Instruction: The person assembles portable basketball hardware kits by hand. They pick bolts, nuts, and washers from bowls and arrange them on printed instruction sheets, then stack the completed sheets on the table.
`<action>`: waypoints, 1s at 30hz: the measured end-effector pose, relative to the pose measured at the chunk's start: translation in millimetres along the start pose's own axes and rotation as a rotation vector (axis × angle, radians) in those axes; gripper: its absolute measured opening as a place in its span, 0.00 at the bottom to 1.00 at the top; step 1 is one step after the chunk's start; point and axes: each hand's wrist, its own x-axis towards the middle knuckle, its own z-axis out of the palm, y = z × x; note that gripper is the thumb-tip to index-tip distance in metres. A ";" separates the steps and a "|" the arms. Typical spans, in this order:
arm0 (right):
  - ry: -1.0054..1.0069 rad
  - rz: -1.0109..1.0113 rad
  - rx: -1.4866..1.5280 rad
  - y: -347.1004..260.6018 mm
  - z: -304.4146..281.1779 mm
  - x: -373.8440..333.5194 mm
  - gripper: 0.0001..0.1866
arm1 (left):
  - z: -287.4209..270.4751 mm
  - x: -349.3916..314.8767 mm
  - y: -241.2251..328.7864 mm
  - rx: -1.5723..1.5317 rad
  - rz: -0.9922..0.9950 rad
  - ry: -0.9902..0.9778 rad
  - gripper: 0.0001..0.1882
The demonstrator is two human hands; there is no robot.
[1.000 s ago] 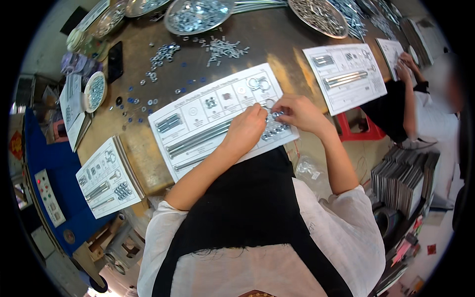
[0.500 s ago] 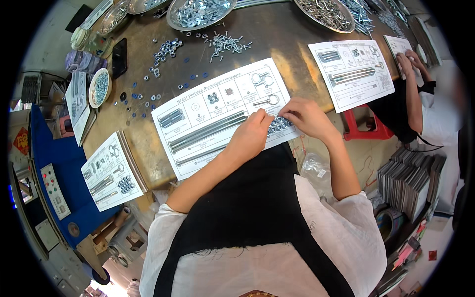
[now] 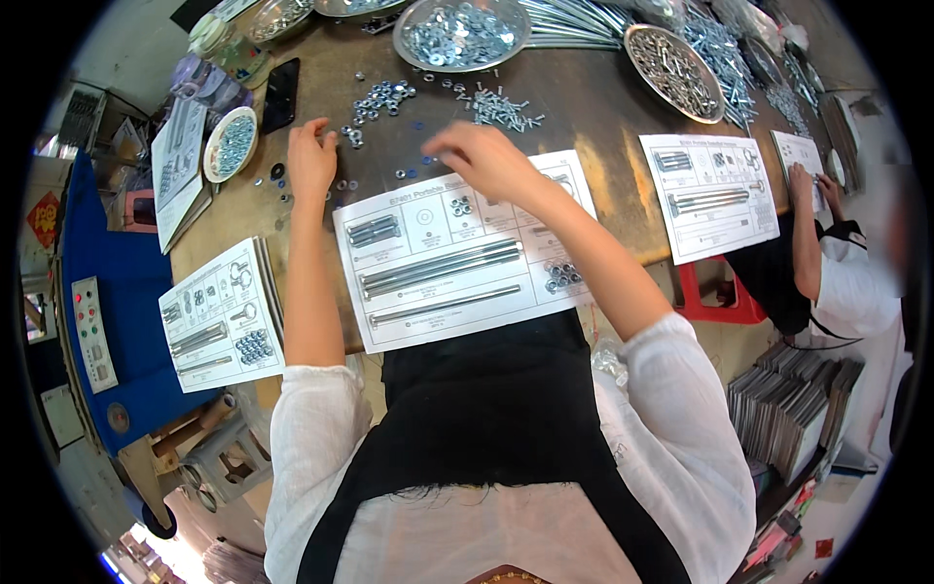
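A white card (image 3: pixel 443 304) with pictures of bolts, rods, nuts and rings lies in front of me at the table's near edge. My left hand (image 3: pixel 313 165) is beyond its left corner, fingers bent down beside small loose washers (image 3: pixel 352 185), thumb a little apart. Over the card's far edge reaches my right hand (image 3: pixel 486 164), slightly blurred, its fingers pointing left and apart from the thumb. Near those fingertips are a few blue washers (image 3: pixel 407 174). I see nothing held in either hand. Farther back lie a cluster of nuts (image 3: pixel 387 94) and a pile of small screws (image 3: pixel 501 107).
Metal bowls of washers (image 3: pixel 462 39) and screws (image 3: pixel 671 73) stand along the back. At left are a small white dish (image 3: pixel 232 144), a phone (image 3: pixel 281 94) and a stack of cards (image 3: pixel 224 316). Another card (image 3: pixel 708 195) lies right, near a co-worker's hands (image 3: pixel 812 185).
Both hands have left the card's right-hand part. My left hand has moved left and away to the loose washers; my right hand has moved left toward the blue ones. The view has shifted.
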 end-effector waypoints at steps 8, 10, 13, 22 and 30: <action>0.160 0.198 -0.273 42.9 71.8 109.2 0.12 | 1.6 -4.3 -3.5 -0.202 -0.107 -0.145 0.10; 0.133 0.210 -0.258 45.8 76.5 110.2 0.10 | -4.0 -5.9 -7.6 -0.189 -0.094 -0.162 0.10; 0.042 0.250 -0.017 41.7 76.9 106.7 0.08 | 1.2 -4.1 -27.0 -0.124 -0.063 -0.094 0.11; 0.151 0.153 -0.218 33.4 91.0 114.4 0.13 | 8.2 19.7 5.3 -0.046 0.066 -0.259 0.13; 0.052 0.101 -0.200 38.9 75.7 96.9 0.11 | 2.8 13.7 -8.6 -0.101 0.155 -0.303 0.10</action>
